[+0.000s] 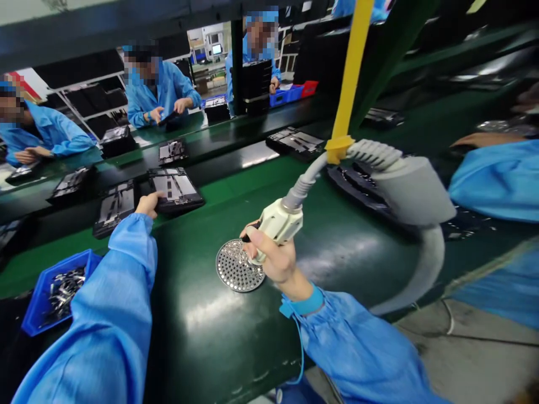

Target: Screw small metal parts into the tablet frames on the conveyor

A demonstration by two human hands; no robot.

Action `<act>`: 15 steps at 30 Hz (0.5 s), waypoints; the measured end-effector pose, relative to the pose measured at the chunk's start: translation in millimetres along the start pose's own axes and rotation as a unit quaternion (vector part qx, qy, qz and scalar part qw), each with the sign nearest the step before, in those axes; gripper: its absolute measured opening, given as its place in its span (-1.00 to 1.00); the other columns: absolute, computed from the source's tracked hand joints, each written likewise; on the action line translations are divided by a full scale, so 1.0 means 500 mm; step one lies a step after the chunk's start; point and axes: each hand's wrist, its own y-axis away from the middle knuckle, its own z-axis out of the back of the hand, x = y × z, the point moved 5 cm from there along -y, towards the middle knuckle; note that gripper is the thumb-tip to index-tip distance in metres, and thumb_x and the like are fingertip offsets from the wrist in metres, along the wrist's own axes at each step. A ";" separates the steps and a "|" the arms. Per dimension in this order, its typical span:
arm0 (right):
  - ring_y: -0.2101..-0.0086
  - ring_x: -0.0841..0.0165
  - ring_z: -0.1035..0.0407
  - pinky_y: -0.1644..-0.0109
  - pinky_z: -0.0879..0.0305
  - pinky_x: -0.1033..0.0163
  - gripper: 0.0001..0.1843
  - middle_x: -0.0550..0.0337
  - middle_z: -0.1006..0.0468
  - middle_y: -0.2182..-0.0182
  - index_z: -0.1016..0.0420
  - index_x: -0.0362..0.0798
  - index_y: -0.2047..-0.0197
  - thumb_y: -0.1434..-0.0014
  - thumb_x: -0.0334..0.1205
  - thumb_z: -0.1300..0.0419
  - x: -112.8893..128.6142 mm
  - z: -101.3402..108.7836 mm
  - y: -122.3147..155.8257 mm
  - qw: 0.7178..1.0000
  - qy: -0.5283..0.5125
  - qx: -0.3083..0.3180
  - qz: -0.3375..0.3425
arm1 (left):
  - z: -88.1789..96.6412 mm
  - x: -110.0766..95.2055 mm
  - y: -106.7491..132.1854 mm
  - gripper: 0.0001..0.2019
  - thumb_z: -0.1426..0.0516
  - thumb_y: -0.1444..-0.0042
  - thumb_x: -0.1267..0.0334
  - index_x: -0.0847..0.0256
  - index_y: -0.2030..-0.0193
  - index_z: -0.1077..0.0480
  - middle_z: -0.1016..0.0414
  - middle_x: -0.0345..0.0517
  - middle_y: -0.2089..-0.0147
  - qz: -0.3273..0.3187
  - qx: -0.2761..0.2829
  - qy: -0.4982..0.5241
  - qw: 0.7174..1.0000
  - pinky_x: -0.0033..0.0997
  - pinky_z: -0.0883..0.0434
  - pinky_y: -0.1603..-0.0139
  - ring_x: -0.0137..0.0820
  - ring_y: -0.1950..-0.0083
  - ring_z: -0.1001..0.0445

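Observation:
My right hand (pixel 273 258) grips a cream electric screwdriver (pixel 280 221), held tilted with its dark tip just above the upper edge of a round perforated metal screw tray (pixel 238 269) lying on the green conveyor belt (pixel 337 252). A grey cable (pixel 305 182) runs from the screwdriver's top towards a grey hanging housing (pixel 412 191). My left hand (pixel 148 205) lies against the near edge of a black device housing (pixel 174 191). A second black housing (pixel 115 207) sits just left of that hand.
A blue bin (pixel 42 297) of small metal parts sits at lower left. Further black housings line a raised rail beyond the belt. Co-workers in blue gowns sit opposite, one with hands on a device (pixel 168 115). Another's blue sleeve (pixel 497 185) is at right. A yellow strap (pixel 349 78) hangs ahead.

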 end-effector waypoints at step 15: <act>0.69 0.48 -0.20 0.61 -0.18 0.26 -0.51 0.34 -0.32 0.70 -0.40 0.01 0.59 -0.05 0.14 -0.47 -0.016 -0.002 0.010 0.997 0.053 0.013 -0.054 | 0.229 0.284 0.438 -0.17 -0.41 0.26 -0.22 0.11 -0.18 -0.48 -0.68 -0.08 0.17 0.076 0.124 -0.064 0.987 -0.32 -0.58 0.28 -0.15 0.23 -0.63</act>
